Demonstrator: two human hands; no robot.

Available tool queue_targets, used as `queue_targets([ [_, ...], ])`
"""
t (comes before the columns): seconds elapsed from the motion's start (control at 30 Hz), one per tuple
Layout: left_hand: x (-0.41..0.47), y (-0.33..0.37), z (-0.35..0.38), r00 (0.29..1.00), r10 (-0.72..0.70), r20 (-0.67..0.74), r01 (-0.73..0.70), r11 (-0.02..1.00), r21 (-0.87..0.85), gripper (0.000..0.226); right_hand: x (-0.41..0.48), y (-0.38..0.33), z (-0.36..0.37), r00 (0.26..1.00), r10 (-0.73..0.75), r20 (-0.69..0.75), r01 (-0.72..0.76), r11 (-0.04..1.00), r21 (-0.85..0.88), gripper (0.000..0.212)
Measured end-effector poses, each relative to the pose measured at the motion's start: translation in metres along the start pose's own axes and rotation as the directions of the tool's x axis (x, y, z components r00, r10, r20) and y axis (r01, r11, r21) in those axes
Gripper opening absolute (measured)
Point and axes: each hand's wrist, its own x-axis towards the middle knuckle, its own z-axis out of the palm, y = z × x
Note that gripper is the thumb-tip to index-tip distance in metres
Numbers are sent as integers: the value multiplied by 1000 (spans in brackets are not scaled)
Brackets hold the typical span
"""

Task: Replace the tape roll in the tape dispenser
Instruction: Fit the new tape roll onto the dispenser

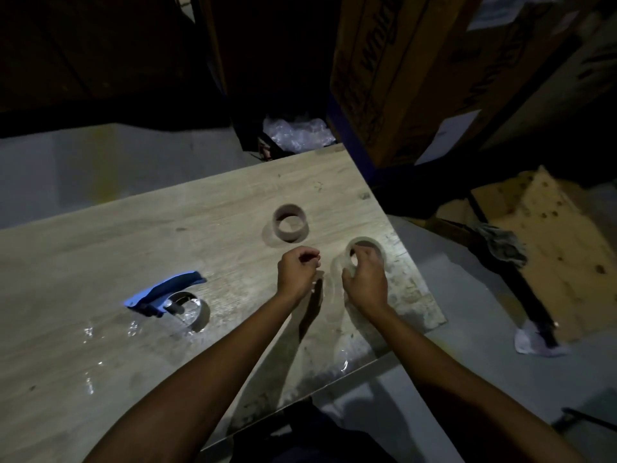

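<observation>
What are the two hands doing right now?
Left hand: curled shut, pinching something too thin to make out.
Right hand: gripping the clear tape roll with the brown cardboard core on the wooden table.

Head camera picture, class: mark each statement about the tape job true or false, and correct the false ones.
1. The blue-handled tape dispenser lies on the pale wooden tabletop, apart from both hands. True.
2. The right hand rests on a clear tape roll. True.
3. The left hand grips the dispenser. False: it is a loose fist held beside the roll, and whether it pinches anything cannot be told.
4. The empty brown cardboard core sits inside the dispenser. False: it stands alone on the tabletop beyond the hands.
</observation>
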Motion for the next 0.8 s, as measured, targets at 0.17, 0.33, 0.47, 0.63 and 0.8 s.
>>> queue_targets([
  [0.17,10,-2,33,995,18,94,-28,995,100,31,9,24,-10,998,40,53,-32,990,-138,48],
  [0.33,12,-5,49,972,-28,233,-7,989,146,57,19,40,-6,991,59,121,-31,975,-222,36],
  [0.47,12,-8,56,959,-2,285,-39,990,137,51,23,44,1,987,27,161,17,963,-268,23],
  [0.63,16,-11,57,950,25,310,-68,989,130,48,28,48,7,976,87,201,-26,957,-289,21],
  [0.8,19,-13,46,966,34,255,-70,988,137,42,30,43,-4,965,64,256,-27,989,-145,12],
])
